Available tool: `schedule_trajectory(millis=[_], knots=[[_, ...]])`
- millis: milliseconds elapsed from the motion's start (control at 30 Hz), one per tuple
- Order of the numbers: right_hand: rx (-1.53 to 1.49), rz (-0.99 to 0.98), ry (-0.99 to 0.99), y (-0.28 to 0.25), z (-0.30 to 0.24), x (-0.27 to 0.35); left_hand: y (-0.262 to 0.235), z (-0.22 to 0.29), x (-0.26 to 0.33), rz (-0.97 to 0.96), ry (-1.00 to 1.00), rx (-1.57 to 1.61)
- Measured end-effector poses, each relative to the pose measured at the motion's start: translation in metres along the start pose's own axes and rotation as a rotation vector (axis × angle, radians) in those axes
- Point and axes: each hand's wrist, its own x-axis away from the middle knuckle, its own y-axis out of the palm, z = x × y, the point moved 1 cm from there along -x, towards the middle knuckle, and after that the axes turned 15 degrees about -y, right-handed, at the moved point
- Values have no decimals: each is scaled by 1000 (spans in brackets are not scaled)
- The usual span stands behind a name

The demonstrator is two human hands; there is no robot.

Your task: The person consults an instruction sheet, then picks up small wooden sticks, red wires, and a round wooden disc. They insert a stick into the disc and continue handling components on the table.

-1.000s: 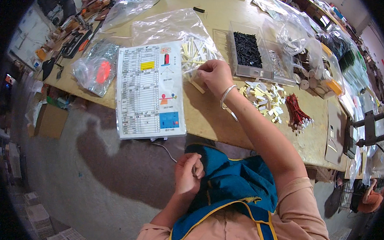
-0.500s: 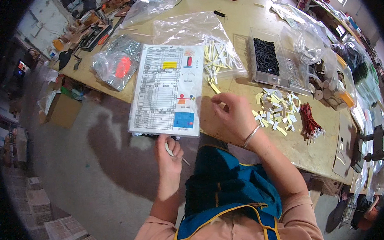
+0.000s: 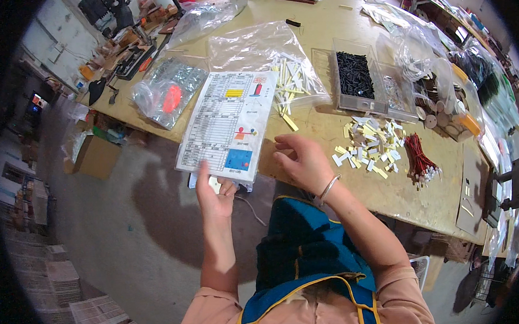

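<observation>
My left hand (image 3: 215,195) grips the lower edge of a printed sheet (image 3: 216,126) in a clear sleeve, thumb on top and fingers curled beneath. The sheet carries tables, a yellow block and small coloured pictures, and overhangs the table's front edge. Under it, at my left fingers, a small white thing (image 3: 215,185) partly shows; a thin white cord (image 3: 253,210) hangs beside it. To the right of the sheet, my right hand (image 3: 302,162) hovers with loosely bent fingers apart, nothing visible in them. Nearest to it lie a yellow strip (image 3: 290,123) and a pile of white and yellow pieces (image 3: 370,144).
A clear bag (image 3: 259,42) with pale strips lies behind the sheet. Another bag (image 3: 170,90) holds an orange-red patch. A plastic box (image 3: 357,74) of black pieces, red wires (image 3: 419,156) and a bag of discs (image 3: 438,105) are at the right. A cardboard box (image 3: 98,156) stands lower left.
The sheet has tipped and its lower part has shifted slightly, and my left thumb now lies over its face. My right hand has moved a little left and down. More white cord shows below.
</observation>
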Motion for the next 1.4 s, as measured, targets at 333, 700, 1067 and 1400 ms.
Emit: schedule_trajectory(millis=[333, 700, 1067, 1400], knots=[[-1279, 69, 405, -15, -22, 15, -36, -75, 57, -365, 213, -293], [-1177, -150, 31, -70, -10, 112, -22, -50, 93, -226, 117, -67], [-1661, -231, -139, -111, -19, 176, 18, -79, 114, -70, 89, -322], [-1503, 516, 431, -48, -14, 199, 65, -146, 111, -488, 139, -575]])
